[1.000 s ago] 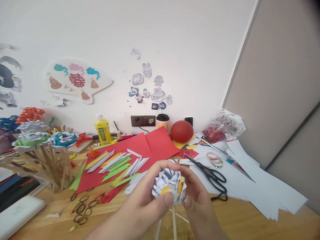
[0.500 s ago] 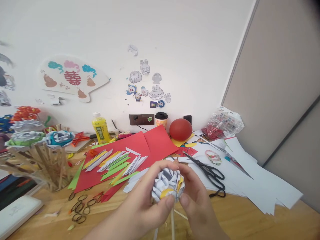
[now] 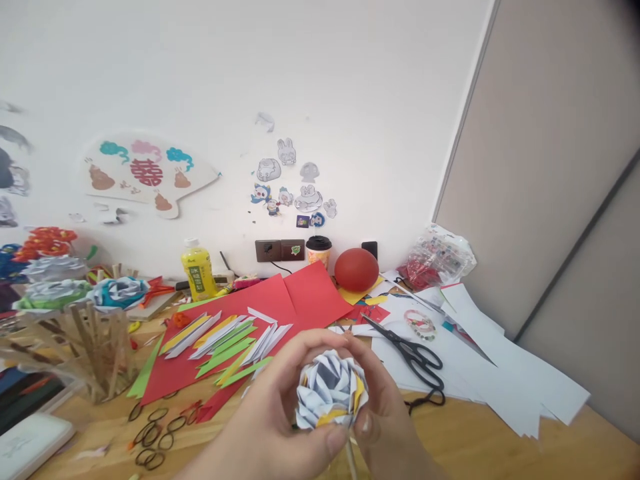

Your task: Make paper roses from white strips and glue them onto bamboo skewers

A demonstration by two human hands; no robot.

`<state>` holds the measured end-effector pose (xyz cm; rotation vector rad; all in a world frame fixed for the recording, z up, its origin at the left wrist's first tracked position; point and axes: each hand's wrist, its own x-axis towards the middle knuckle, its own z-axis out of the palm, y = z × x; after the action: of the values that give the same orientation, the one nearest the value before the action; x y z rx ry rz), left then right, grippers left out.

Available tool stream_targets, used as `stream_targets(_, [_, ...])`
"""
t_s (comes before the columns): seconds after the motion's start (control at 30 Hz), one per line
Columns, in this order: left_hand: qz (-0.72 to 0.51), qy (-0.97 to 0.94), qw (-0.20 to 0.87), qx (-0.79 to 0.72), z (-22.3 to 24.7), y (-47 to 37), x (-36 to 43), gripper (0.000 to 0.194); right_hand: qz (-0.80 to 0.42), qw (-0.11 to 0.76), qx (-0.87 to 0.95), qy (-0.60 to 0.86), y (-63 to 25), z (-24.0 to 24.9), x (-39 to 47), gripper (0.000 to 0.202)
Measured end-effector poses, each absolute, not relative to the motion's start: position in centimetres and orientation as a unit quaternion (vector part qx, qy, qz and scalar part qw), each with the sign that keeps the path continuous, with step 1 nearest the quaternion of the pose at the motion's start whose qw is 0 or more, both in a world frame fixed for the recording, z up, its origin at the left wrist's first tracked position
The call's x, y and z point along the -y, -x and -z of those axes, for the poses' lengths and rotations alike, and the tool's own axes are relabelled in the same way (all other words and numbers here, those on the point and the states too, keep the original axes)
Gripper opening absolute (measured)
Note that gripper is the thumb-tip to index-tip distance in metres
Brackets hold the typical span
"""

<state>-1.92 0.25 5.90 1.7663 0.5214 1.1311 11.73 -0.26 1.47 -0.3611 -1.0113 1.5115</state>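
Note:
Cupped between my two hands is a paper flower [image 3: 331, 387] of white folded petals with a few yellow ones at its lower and right edges. My left hand [image 3: 280, 410] wraps its left side, thumb along the bottom edge. On the other side my right hand [image 3: 383, 407] curls round it, with its thumb near the lower right petals. A thin pale stick [image 3: 351, 460] runs down below the flower between my hands. Behind them, folded white, yellow and green paper strips [image 3: 227, 347] lie on red paper [image 3: 320, 293].
Black scissors [image 3: 413, 353] lie on white paper sheets [image 3: 520, 360] at the right. Black rubber bands [image 3: 150, 433] are scattered at the left, near a container of wooden sticks [image 3: 95, 353]. A yellow bottle [image 3: 199, 272], a lidded cup [image 3: 319, 252] and a red balloon [image 3: 357, 270] stand along the wall.
The flower has tipped so that more of its top faces me. My hands have moved slightly lower and left around it. The camera view has shifted a little.

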Motion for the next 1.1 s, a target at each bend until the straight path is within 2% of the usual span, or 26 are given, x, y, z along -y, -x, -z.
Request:
stream_targets(0.17, [-0.448, -0.724, 0.486, -0.196, -6.4, 3.2, -0.1, 0.046, -0.691, 0.550, 0.450, 0.130, -11.4, -3.1, -0.2, 0.069])
stream_targets(0.37, [-0.470, -0.756, 0.425, -0.167, -7.8, 4.6, 0.2, 0.045, -0.687, 0.507, 0.510, 0.109, -10.6, -5.9, -0.5, 0.069])
stream_targets(0.53, [-0.512, -0.788, 0.279, -0.199, -9.0, 5.5, 0.7, 0.053, -0.680, 0.441, 0.577, 0.103, -10.3, -7.9, -1.3, 0.058])
stream_targets(0.63, [-0.520, -0.806, 0.202, -0.198, -9.1, 6.0, 0.7, 0.058, -0.701, 0.396, 0.584, 0.105, -10.1, -8.5, -1.8, 0.058])
stream_targets(0.73, [-0.538, -0.808, 0.138, -0.199, -8.7, 6.2, 0.3, 0.055, -0.711, 0.399, 0.571, 0.100, -9.9, -8.6, -2.1, 0.056])
stream_targets(0.87, [-0.510, -0.828, 0.076, -0.220, -8.3, 6.2, -0.1, 0.049, -0.724, 0.391, 0.560, 0.100, -10.1, -8.4, -2.6, 0.064])
stream_targets(1.0, [-0.496, -0.821, 0.024, -0.281, -8.3, 6.1, 0.0, 0.040, -0.721, 0.398, 0.560, 0.089, -10.8, -8.3, -3.2, 0.055])
stream_targets(1.1, [-0.480, -0.823, -0.003, -0.303, -8.6, 6.2, 0.2, 0.041, -0.703, 0.406, 0.573, 0.115, -11.3, -8.3, -3.5, 0.054])
